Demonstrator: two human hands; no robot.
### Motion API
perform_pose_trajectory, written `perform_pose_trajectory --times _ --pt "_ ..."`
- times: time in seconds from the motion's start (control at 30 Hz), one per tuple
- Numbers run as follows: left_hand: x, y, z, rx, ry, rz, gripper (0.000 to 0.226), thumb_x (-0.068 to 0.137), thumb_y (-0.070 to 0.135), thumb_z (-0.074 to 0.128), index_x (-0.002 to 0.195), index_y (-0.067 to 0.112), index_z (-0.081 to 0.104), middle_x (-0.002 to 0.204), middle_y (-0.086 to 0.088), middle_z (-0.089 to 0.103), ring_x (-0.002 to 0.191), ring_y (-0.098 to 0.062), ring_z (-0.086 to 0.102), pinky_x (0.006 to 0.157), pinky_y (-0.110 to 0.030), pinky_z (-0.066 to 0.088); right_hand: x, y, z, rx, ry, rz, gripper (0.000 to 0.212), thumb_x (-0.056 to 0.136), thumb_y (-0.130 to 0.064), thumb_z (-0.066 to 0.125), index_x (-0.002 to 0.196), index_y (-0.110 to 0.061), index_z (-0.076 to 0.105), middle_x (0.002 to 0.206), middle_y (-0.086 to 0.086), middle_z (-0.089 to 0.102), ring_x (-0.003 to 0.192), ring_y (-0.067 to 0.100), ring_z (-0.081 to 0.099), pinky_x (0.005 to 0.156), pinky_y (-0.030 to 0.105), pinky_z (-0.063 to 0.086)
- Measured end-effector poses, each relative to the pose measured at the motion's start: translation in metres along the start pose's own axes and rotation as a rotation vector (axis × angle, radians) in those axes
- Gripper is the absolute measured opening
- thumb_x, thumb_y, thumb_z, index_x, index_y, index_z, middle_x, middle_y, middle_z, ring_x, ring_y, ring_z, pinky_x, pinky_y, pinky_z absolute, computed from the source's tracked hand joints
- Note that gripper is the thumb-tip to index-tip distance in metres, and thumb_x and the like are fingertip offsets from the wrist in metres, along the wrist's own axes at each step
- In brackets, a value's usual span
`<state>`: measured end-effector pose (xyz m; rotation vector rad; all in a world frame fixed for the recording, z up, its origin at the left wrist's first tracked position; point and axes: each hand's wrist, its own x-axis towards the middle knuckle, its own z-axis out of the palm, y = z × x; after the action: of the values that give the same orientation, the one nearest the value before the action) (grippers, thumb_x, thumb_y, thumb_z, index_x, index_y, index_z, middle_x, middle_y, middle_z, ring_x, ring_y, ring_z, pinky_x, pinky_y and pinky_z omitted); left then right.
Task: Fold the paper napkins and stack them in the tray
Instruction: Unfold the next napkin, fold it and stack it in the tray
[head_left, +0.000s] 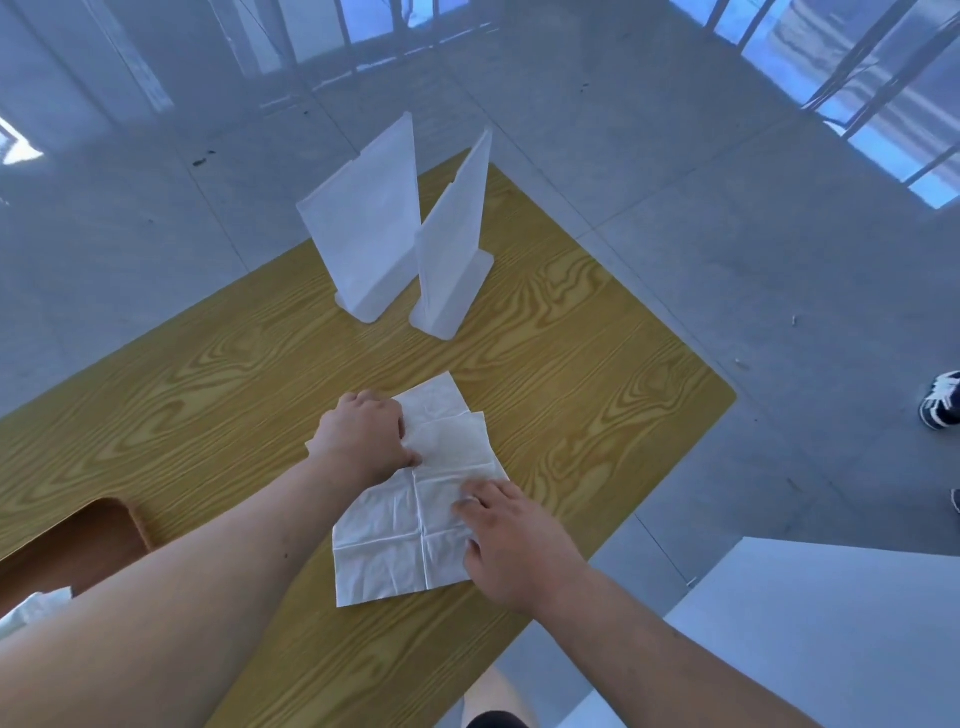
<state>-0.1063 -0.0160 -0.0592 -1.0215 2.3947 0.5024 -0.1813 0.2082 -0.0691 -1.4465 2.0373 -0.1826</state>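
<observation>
**Napkin pinned flat, fold line running away from the body**

A white paper napkin (415, 525) is spread on the wooden table (182, 395), directly under both hands. Its long axis is seen to run from the near-left corner to the far-right corner, with a centre crease along that line. The left hand (363, 436) is pressed on the far-left part, fingers curled and pinching what appears to be a folded-over flap. The right hand (511, 545) is laid open and flat on the near-right edge, gripping nothing.

The far flap is held nearer the left hand, so the next fold is judged to be led from there, with the right hand serving as the anchor.

The tray (78, 540) is placed at the near-left table edge, beside the left forearm, well apart from the napkin; a bit of white paper is glimpsed near it.
</observation>
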Motion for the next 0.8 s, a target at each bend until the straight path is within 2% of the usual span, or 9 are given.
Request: perform_pose_trajectory --times 0.1,0.2,0.27,0.37,0.47,0.57,0.63,0.7,0.8 --pt "-0.002 0.001 0.000 -0.069 -0.015 0.020 0.032 0.083 0.052 0.078 0.085 0.031 0.054 0.106 0.007 0.063 0.095 -0.018 0.060 0.073 -0.033 0.048 0.000 0.000 -0.002 0.003 -0.003 0.004 0.049 0.096 -0.025 0.048 0.143 -0.016 0.054 0.158 0.003 0.045 0.145 0.023 0.036 0.117 0.036 0.039" --pt "-0.007 -0.003 -0.003 -0.354 -0.078 -0.015 0.038 0.080 0.043 0.086 0.101 0.029 0.058 0.099 0.009 0.062 0.082 -0.013 0.064 0.061 -0.029 0.046 0.001 -0.002 -0.005 0.042 -0.018 0.014 0.053 0.097 -0.026 0.048 0.150 -0.019 0.047 0.158 0.001 0.045 0.146 0.022 0.035 0.118 0.035 0.037" --pt "-0.013 -0.007 -0.007 -0.465 -0.132 -0.033 0.038 0.079 0.041 0.087 0.104 0.026 0.062 0.097 0.010 0.063 0.085 -0.012 0.063 0.067 -0.029 0.049 -0.001 -0.002 -0.009 0.128 0.012 0.052 0.056 0.098 -0.028 0.048 0.154 -0.023 0.042 0.159 -0.003 0.043 0.147 0.018 0.032 0.118 0.032 0.032" --pt "-0.028 -0.019 -0.017 -0.691 -0.252 -0.081 0.041 0.083 0.041 0.082 0.097 0.004 0.070 0.092 0.000 0.071 0.083 -0.020 0.066 0.078 -0.037 0.052 -0.007 0.001 -0.016 0.312 0.164 0.197 0.051 0.099 -0.035 0.051 0.150 -0.027 0.045 0.151 -0.009 0.047 0.140 0.011 0.038 0.111 0.028 0.038" --pt "-0.060 -0.038 -0.033 -1.216 -0.433 -0.130 0.049 0.082 0.031 0.083 0.119 0.001 0.071 0.118 -0.019 0.078 0.106 -0.037 0.076 0.094 -0.050 0.061 -0.008 0.001 -0.026 0.552 0.227 0.414 0.048 0.095 -0.048 0.057 0.140 -0.032 0.052 0.128 -0.013 0.057 0.117 0.006 0.055 0.097 0.034 0.053" --pt "-0.092 -0.060 -0.041 -1.563 -0.463 -0.115 0.045 0.083 0.027 0.083 0.118 0.001 0.070 0.121 -0.027 0.073 0.105 -0.040 0.074 0.084 -0.046 0.063 -0.005 -0.008 -0.036 0.799 0.150 0.504 0.064 0.087 -0.068 0.066 0.137 -0.029 0.052 0.116 -0.009 0.064 0.103 0.007 0.063 0.077 0.030 0.057" --pt "-0.113 -0.075 -0.042 -1.695 -0.451 -0.119 0.052 0.083 0.033 0.082 0.123 0.003 0.071 0.122 -0.023 0.071 0.107 -0.039 0.072 0.088 -0.048 0.061 0.001 -0.024 -0.040 0.897 0.076 0.476 0.094 0.069 -0.088 0.065 0.131 -0.017 0.058 0.116 0.005 0.070 0.111 0.023 0.067 0.090 0.045 0.058" --pt "-0.131 -0.089 -0.043 -1.795 -0.413 -0.130 0.059 0.081 0.040 0.081 0.127 0.003 0.073 0.121 -0.021 0.074 0.107 -0.038 0.073 0.088 -0.048 0.061 0.008 -0.045 -0.038 1.086 -0.052 0.396 0.112 0.060 -0.092 0.068 0.134 -0.008 0.058 0.131 0.024 0.066 0.130 0.046 0.054 0.112 0.064 0.041" --pt "-0.157 -0.114 -0.047 -1.896 -0.309 -0.133 0.057 0.077 0.045 0.081 0.121 0.008 0.078 0.114 -0.018 0.077 0.102 -0.036 0.075 0.087 -0.046 0.061 0.022 -0.090 -0.039 1.394 -0.247 0.289 0.072 0.070 -0.077 0.078 0.128 -0.036 0.068 0.130 -0.003 0.073 0.136 0.025 0.055 0.114 0.048 0.043"
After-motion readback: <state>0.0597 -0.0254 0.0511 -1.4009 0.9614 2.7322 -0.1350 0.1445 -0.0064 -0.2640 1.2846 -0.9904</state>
